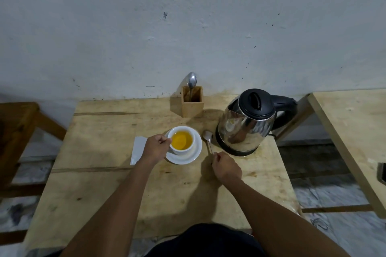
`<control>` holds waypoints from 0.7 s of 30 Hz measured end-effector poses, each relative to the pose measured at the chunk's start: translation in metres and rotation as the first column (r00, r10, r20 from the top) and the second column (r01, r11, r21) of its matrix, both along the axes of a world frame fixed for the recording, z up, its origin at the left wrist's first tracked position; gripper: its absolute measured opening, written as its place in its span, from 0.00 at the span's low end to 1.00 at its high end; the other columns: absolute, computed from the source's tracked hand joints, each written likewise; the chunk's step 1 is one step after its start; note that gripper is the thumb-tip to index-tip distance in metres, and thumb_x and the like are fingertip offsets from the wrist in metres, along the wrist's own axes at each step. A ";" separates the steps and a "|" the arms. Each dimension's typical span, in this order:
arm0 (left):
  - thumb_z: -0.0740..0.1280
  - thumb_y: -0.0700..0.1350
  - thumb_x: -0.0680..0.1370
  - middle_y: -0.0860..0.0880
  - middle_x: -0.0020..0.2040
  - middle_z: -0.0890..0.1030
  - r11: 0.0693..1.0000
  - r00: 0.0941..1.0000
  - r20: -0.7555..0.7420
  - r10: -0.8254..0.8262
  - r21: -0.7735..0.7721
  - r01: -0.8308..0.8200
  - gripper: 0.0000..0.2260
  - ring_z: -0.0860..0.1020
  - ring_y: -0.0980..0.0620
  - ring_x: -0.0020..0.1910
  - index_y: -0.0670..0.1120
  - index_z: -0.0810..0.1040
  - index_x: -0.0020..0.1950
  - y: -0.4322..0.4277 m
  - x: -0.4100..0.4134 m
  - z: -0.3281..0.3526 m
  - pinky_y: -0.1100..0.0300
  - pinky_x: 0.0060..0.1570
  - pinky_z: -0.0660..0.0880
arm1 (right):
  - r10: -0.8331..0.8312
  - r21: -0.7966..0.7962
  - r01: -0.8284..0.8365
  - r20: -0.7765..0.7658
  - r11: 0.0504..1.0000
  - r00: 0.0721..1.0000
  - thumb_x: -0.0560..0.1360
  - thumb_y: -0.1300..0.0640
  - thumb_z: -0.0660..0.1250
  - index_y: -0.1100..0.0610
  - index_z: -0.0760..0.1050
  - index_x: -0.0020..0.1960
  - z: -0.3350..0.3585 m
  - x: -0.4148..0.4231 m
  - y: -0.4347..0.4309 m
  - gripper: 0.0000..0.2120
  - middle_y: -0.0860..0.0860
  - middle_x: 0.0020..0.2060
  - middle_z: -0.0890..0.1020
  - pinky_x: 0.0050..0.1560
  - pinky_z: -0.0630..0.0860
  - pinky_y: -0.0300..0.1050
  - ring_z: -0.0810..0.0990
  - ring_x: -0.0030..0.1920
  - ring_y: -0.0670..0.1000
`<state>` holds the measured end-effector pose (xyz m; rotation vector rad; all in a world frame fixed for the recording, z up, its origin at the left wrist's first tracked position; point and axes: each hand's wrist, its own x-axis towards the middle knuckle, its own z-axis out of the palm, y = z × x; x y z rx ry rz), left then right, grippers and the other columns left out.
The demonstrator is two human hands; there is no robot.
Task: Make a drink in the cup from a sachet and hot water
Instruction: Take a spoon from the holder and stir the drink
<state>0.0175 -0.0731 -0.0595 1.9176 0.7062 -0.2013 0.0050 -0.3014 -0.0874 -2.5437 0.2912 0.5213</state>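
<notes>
**Plywood table, one cup of yellow drink, both grips clenched**

Two pale wooden tables show. The scuffed, stained table [104, 183] lies under both grips, and a second table [355, 131] stands well off on the right grip's outer side.

One kettle [246, 123] stands just beyond the right grip. It is rounded polished steel with a black lid, handle and base.

One square wooden holder [192, 101] stands farther off, beyond the gap between the two grips.

One round white saucer [188, 157] lies between the grips, nearer the left one. It carries the single cup [181, 140], smooth, white and round, filled with clear yellow-orange liquid.

One flat white sheet [139, 149], rectangular, lies on the left grip's outer side, partly hidden by the wrist. Whether it is the sachet cannot be told.

There are two metal spoons. The spoon [208, 140] points away from the right grip, its oval bowl between saucer and kettle. The second spoon [192, 80] stands bowl-up in the holder.

The left grip [156, 148] is clenched against the cup's left side, with curled fingers covering the handle. The right grip [226, 168] pinches the thin end of the spoon's handle.
</notes>
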 end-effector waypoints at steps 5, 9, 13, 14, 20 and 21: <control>0.67 0.46 0.77 0.46 0.35 0.76 0.998 1.000 -0.016 -0.015 0.059 0.016 0.10 0.75 0.48 0.39 0.43 0.73 0.38 -0.004 0.001 0.000 0.44 0.50 0.79 | 0.014 -0.015 -0.013 0.039 1.000 0.999 0.81 0.46 0.57 0.56 0.75 0.53 -0.001 0.003 -0.003 0.14 0.56 0.49 0.83 0.44 0.72 0.47 0.82 0.51 0.60; 0.67 0.46 0.77 0.45 0.36 0.76 0.993 0.999 -0.032 -0.028 0.116 0.032 0.11 0.75 0.46 0.39 0.44 0.71 0.37 -0.004 0.003 0.002 0.44 0.49 0.78 | 0.078 -0.085 -0.073 0.049 0.994 0.996 0.81 0.46 0.57 0.53 0.76 0.52 -0.001 0.004 -0.007 0.14 0.55 0.49 0.83 0.45 0.72 0.47 0.82 0.50 0.59; 0.68 0.45 0.77 0.42 0.36 0.75 0.984 0.998 -0.038 -0.040 0.170 0.046 0.13 0.73 0.45 0.38 0.43 0.70 0.36 -0.006 0.004 0.004 0.50 0.43 0.74 | 0.120 -0.063 -0.117 0.055 0.991 0.991 0.80 0.46 0.58 0.52 0.75 0.53 -0.001 0.006 -0.008 0.13 0.54 0.49 0.83 0.47 0.73 0.48 0.82 0.51 0.58; 0.68 0.45 0.77 0.42 0.36 0.75 0.983 0.999 -0.036 -0.037 0.177 0.043 0.13 0.73 0.45 0.37 0.43 0.69 0.35 -0.007 0.004 0.004 0.51 0.42 0.73 | 0.123 -0.057 -0.120 0.058 0.991 0.991 0.80 0.45 0.59 0.52 0.75 0.53 -0.001 0.006 -0.008 0.13 0.54 0.49 0.83 0.47 0.73 0.48 0.82 0.51 0.58; 0.69 0.44 0.76 0.40 0.37 0.75 0.984 0.999 -0.042 -0.006 0.176 0.014 0.11 0.74 0.45 0.37 0.41 0.71 0.38 -0.007 0.005 0.003 0.44 0.47 0.78 | 0.172 -0.049 -0.169 0.067 0.984 0.983 0.79 0.45 0.59 0.51 0.76 0.52 -0.004 0.008 -0.005 0.11 0.52 0.49 0.83 0.47 0.74 0.48 0.82 0.50 0.57; 0.69 0.45 0.76 0.41 0.36 0.75 0.985 0.999 -0.041 -0.005 0.174 0.012 0.11 0.74 0.45 0.37 0.42 0.71 0.37 -0.006 0.005 0.002 0.43 0.47 0.78 | 0.178 -0.055 -0.175 0.064 0.983 0.982 0.79 0.45 0.59 0.51 0.76 0.52 -0.004 0.008 -0.005 0.11 0.52 0.49 0.83 0.46 0.74 0.48 0.82 0.50 0.57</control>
